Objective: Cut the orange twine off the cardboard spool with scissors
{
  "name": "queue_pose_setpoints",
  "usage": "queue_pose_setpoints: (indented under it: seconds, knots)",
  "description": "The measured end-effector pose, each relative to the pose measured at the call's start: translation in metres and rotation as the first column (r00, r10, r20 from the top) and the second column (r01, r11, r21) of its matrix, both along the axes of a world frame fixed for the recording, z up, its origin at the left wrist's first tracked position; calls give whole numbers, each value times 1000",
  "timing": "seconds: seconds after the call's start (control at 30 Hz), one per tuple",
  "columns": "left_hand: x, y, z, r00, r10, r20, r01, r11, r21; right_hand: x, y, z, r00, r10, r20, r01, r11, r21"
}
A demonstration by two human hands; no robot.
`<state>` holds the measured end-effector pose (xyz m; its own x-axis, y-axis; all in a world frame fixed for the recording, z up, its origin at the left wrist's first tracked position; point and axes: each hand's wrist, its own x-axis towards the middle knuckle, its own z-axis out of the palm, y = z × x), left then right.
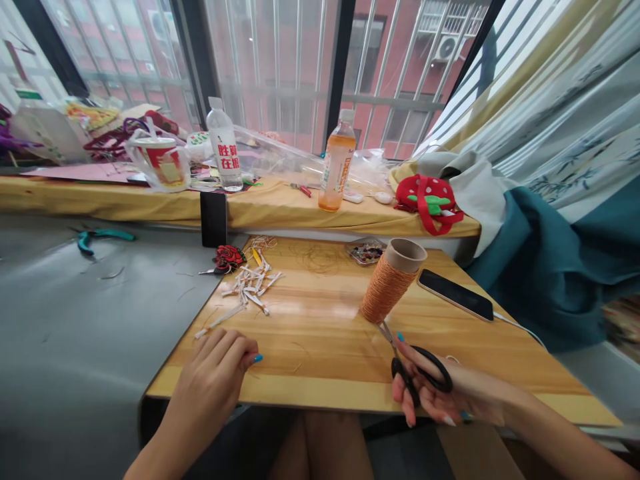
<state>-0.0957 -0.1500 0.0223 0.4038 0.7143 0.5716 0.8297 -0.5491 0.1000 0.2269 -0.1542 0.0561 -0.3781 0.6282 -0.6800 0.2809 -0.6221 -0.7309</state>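
My right hand (425, 390) has its fingers through the black handles of a pair of scissors (409, 381). The blades point away from me and end close to the foot of a spool of orange thread (387, 290), which stands tilted on its brown cardboard core. At the front left of the wooden table, my left hand (220, 363) is closed, thumb against curled fingers; anything inside it is hidden. Just beyond it lies a loose heap of white strips tied with thin orange thread (250, 288).
Behind the spool sits a clear tray of small beads (367, 251); a phone (455, 295) with a white cable lies to its right. Another phone (213, 220) leans against the yellow-clothed ledge, which bears a water bottle (225, 147) and an orange drink bottle (337, 163). Teal pliers (100, 237) lie left.
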Motion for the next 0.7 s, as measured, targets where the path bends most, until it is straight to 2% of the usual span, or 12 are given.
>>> queue_pose_setpoints:
  seconds: [0.17,0.43,0.7]
  knots:
    - [2,-2,1,999,-21,31,22,1000,-12,1,-6,3,999,40,24,-40,999,1]
    - [0,-9,6,999,-34,41,34,999,-4,0,14,4,993,44,106,-51,997,61]
    - [3,-16,12,996,-79,52,77,997,25,5,18,-8,984,28,177,-49,992,114]
